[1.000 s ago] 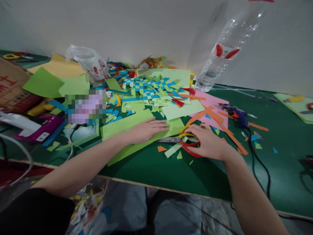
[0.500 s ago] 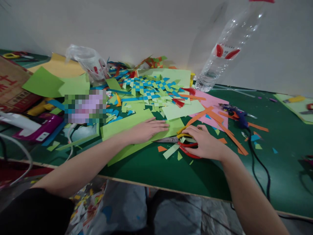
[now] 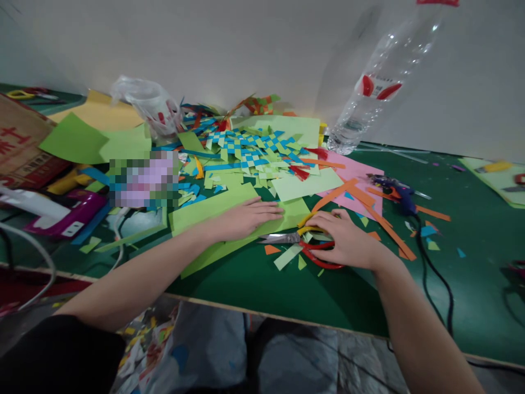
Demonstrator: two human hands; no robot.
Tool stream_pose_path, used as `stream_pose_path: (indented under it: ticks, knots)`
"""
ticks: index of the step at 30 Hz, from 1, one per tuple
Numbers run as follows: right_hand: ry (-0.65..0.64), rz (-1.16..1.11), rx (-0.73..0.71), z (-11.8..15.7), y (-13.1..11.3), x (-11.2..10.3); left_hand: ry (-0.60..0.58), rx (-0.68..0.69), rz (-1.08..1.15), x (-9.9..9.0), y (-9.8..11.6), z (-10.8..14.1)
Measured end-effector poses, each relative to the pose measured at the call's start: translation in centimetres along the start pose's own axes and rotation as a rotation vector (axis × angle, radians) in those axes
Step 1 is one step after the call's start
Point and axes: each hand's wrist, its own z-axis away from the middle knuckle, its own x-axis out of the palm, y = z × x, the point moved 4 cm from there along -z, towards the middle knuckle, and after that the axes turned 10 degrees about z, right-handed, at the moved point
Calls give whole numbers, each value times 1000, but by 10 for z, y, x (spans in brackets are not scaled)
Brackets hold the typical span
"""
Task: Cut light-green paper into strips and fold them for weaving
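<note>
My left hand lies flat on a light green sheet of paper, fingers stretched out towards the right. To its right, my right hand grips the handles of a pair of scissors, one yellow and one red. The scissor blades are slightly apart and point left, just below the left hand's fingers. A pale green paper strip and a small orange scrap lie below the blades. Part of the scissor handles is hidden by my right hand.
Behind the sheet is a heap of woven blue and green paper strips. Orange strips cross a pink sheet. A corded blue glue gun lies at right. A tilted plastic bottle stands against the wall, a cardboard box at left.
The scissors' red handle has shifted slightly down and right, and the blades look a little further apart. My left hand and the green sheet have hardly moved.
</note>
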Motion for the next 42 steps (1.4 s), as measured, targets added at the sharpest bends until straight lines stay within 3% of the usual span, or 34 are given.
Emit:
stream_pose_path:
  ticks: [14,42]
  knots:
    - [54,25,-30,-5,-11,5,-10,-10,-24,-2,5,-1]
    - [20,-30,-33,-4,-18,-1,1,-22,28,-1,3,0]
